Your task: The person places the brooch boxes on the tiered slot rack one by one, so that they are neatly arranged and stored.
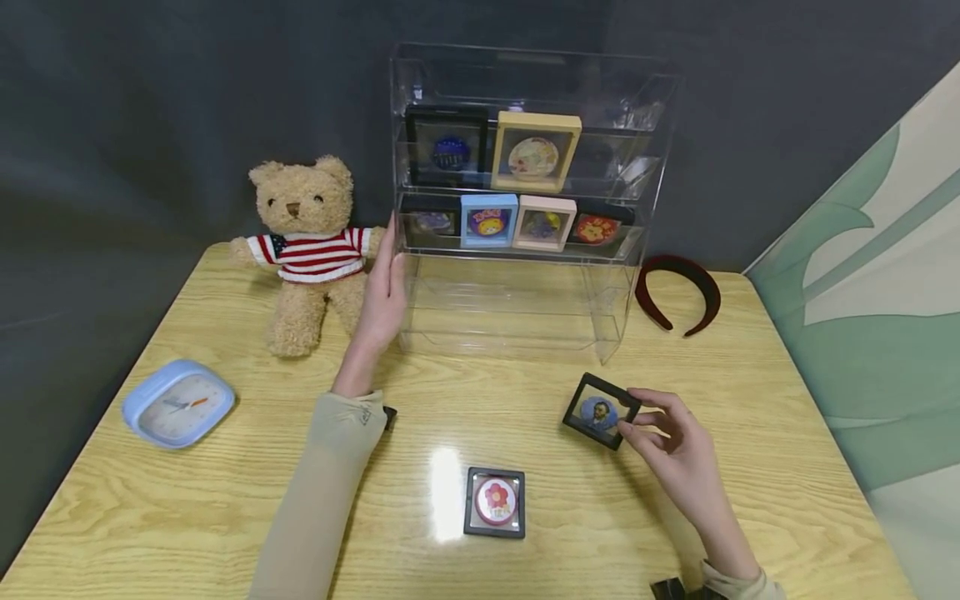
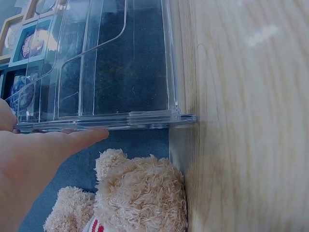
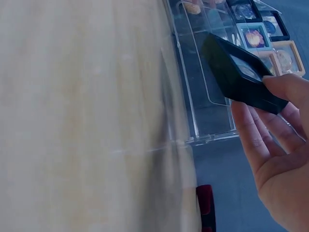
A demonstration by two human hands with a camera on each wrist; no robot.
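Observation:
My right hand (image 1: pixel 678 458) pinches a black square display frame (image 1: pixel 587 379) by its right edge, thumb in front and fingers behind. Inside it is a round blue badge (image 1: pixel 599 412) with a bearded portrait. The frame is tilted above the table, in front of a clear acrylic tiered display shelf (image 1: pixel 487 340). My left hand (image 1: pixel 384 296) rests along the shelf's left side with its fingers extended; the left wrist view shows the palm (image 2: pixel 34 159) against that side panel. A second black frame (image 1: pixel 468 502) with a red flower badge lies flat on the table nearer to me.
On the shelf's two upper tiers stand several framed badges, among them a yellow frame (image 1: pixel 537 185) and a blue frame (image 1: pixel 489 241). A teddy bear (image 1: pixel 315 258) sits left of the shelf, near a blue clock (image 1: pixel 180 404). A dark red headband (image 1: pixel 701 279) lies to the right.

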